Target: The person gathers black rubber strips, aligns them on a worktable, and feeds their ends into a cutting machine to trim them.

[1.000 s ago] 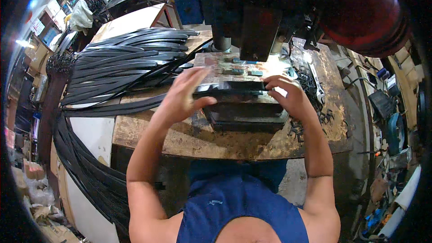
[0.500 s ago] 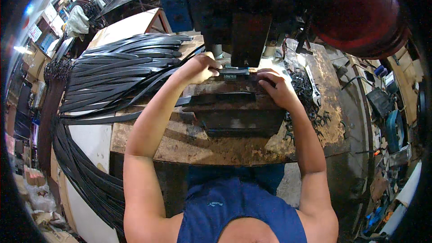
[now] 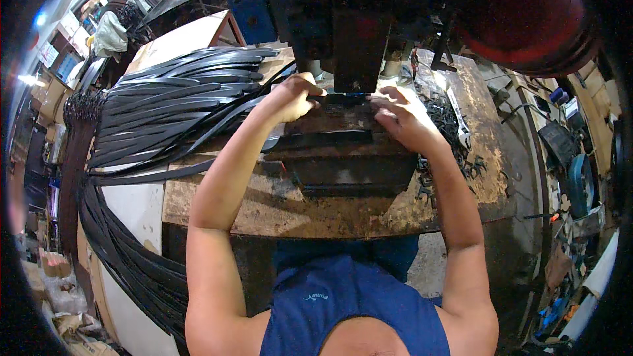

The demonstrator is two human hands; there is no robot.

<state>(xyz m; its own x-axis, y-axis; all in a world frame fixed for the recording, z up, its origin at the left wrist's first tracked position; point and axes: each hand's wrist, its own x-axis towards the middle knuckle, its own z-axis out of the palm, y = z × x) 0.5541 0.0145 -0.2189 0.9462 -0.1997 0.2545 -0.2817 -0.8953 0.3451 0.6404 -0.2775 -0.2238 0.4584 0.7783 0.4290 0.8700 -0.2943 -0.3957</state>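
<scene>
My left hand, fingers closed at the left side of a thin bar-like piece under the dark press ram, grips something I cannot make out. My right hand has curled fingers at the piece's right end; what they hold is unclear. Both are over a dark metal block on the worn wooden bench. A black strap lies along the block nearer me, below my hands.
Many black straps cover the bench's left and hang over its edge. Small dark metal pieces and a wrench lie at the right. A large red cylinder overhangs the right; a white board stands at left.
Both hands have moved away from me, from the front strap to beneath the ram. My left hand has closed from an open shape. The view has shifted slightly.
</scene>
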